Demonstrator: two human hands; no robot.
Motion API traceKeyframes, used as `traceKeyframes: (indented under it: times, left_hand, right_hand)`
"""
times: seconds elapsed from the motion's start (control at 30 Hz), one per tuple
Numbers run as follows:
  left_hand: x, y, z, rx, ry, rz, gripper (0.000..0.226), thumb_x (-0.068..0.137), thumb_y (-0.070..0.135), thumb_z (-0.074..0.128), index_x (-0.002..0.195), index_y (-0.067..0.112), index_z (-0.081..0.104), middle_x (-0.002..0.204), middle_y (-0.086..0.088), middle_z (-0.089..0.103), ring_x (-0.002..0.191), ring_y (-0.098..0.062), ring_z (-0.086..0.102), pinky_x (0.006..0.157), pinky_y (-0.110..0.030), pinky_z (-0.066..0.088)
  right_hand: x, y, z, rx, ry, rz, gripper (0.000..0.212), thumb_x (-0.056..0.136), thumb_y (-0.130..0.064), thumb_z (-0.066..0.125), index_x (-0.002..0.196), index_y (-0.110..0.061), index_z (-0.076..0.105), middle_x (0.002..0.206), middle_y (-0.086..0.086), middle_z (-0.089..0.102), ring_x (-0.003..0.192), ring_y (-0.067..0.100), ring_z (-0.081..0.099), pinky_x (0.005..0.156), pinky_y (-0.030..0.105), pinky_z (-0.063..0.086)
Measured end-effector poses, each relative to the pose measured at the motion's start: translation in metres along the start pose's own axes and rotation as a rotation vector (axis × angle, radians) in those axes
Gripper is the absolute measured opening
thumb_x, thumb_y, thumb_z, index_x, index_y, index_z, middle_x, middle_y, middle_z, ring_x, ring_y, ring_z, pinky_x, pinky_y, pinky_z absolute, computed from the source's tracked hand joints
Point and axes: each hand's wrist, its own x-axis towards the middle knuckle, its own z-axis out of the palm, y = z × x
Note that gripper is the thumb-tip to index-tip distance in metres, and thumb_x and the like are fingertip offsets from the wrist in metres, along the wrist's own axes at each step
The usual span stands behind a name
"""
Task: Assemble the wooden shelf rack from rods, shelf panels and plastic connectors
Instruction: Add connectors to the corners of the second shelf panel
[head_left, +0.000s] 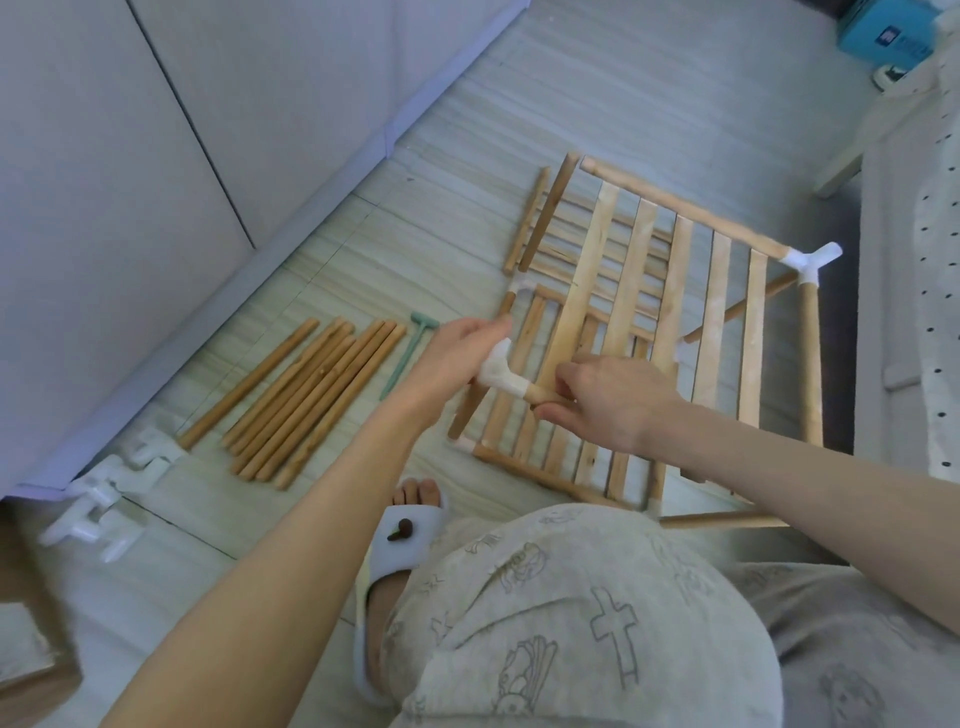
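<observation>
Right now the left hand (457, 353) grips a white plastic connector (501, 371) at the near-left corner of the raised shelf panel (675, 306), fingers curled round its outer side. Just to the right of that grip, the right hand (608, 400) pinches the end rod (543, 395) of the panel where it enters the connector, thumb underneath and fingers over the top. From the grip the slatted panel stretches away and to the right, ending at a far connector (810, 262) with a rod hanging down from it. Beneath the held corner, a lower shelf panel (545, 415) lies near the floor. Left of the left hand lie a green mallet (408, 353), then a bundle of loose rods (306, 395), and farther left, near the wall, spare white connectors (111, 493). Below the grip a slippered foot (400, 530) rests on the floor.
</observation>
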Motion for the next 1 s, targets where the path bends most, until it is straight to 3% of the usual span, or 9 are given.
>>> traceKeyframes:
  times: [0.1, 0.2, 0.3, 0.43, 0.67, 0.8, 1.0]
  left_hand:
    - [0.014, 0.014, 0.003, 0.138, -0.097, -0.176, 0.028, 0.084, 0.043, 0.063, 0.094, 0.017, 0.065, 0.108, -0.003, 0.057, 0.101, -0.019, 0.054, 0.077, -0.029, 0.041]
    - [0.022, 0.017, 0.006, 0.198, -0.134, -0.297, 0.017, 0.078, 0.032, 0.068, 0.077, 0.017, 0.059, 0.092, -0.005, 0.053, 0.082, -0.019, 0.05, 0.062, -0.027, 0.037]
    - [0.024, 0.012, 0.007, 0.164, -0.136, -0.338, 0.015, 0.077, 0.021, 0.063, 0.067, 0.016, 0.052, 0.075, -0.003, 0.043, 0.062, -0.015, 0.039, 0.05, -0.022, 0.029]
    - [0.025, 0.003, 0.007, 0.11, -0.167, -0.29, 0.022, 0.077, 0.014, 0.056, 0.06, 0.019, 0.042, 0.06, 0.002, 0.035, 0.048, -0.01, 0.032, 0.037, -0.014, 0.025]
    - [0.024, -0.002, 0.011, 0.116, -0.082, -0.277, 0.018, 0.051, 0.025, 0.052, 0.057, 0.021, 0.035, 0.059, 0.002, 0.031, 0.052, -0.014, 0.025, 0.047, -0.022, 0.018]
    - [0.025, -0.003, 0.014, 0.125, -0.075, -0.262, 0.019, 0.05, 0.025, 0.048, 0.059, 0.022, 0.031, 0.065, -0.002, 0.029, 0.057, -0.016, 0.022, 0.052, -0.027, 0.016]
    - [0.026, 0.004, 0.011, 0.158, -0.07, -0.238, 0.014, 0.06, 0.024, 0.053, 0.065, 0.017, 0.042, 0.067, -0.002, 0.041, 0.062, -0.017, 0.033, 0.055, -0.027, 0.025]
  right_hand:
    - [0.003, -0.001, 0.0, -0.075, 0.021, -0.061, 0.036, 0.095, -0.052, 0.036, 0.094, -0.019, 0.048, 0.09, -0.002, 0.046, 0.09, 0.023, 0.056, 0.08, 0.035, 0.038]
    - [0.005, 0.002, 0.004, 0.019, 0.044, -0.08, 0.034, 0.095, -0.051, 0.039, 0.091, -0.018, 0.048, 0.088, -0.003, 0.042, 0.09, 0.023, 0.056, 0.07, 0.034, 0.041]
    - [0.007, 0.006, 0.009, 0.091, 0.063, -0.093, 0.038, 0.094, -0.051, 0.043, 0.069, -0.024, 0.033, 0.084, -0.004, 0.043, 0.079, 0.02, 0.049, 0.064, 0.033, 0.039]
    - [0.009, 0.008, 0.014, 0.128, 0.087, -0.106, 0.043, 0.093, -0.05, 0.044, 0.063, -0.028, 0.024, 0.083, -0.005, 0.043, 0.074, 0.016, 0.042, 0.064, 0.032, 0.038]
    - [0.014, 0.012, 0.027, 0.188, 0.188, -0.173, 0.033, 0.094, -0.048, 0.045, 0.083, -0.018, 0.038, 0.086, -0.003, 0.045, 0.078, 0.022, 0.05, 0.063, 0.031, 0.035]
    - [0.015, 0.015, 0.03, 0.167, 0.253, -0.217, 0.034, 0.094, -0.047, 0.043, 0.092, -0.014, 0.05, 0.095, 0.001, 0.054, 0.085, 0.025, 0.057, 0.063, 0.031, 0.037]
    - [0.02, 0.016, 0.029, 0.195, 0.242, -0.155, 0.034, 0.092, -0.05, 0.046, 0.082, -0.017, 0.039, 0.083, -0.005, 0.042, 0.073, 0.017, 0.043, 0.062, 0.031, 0.038]
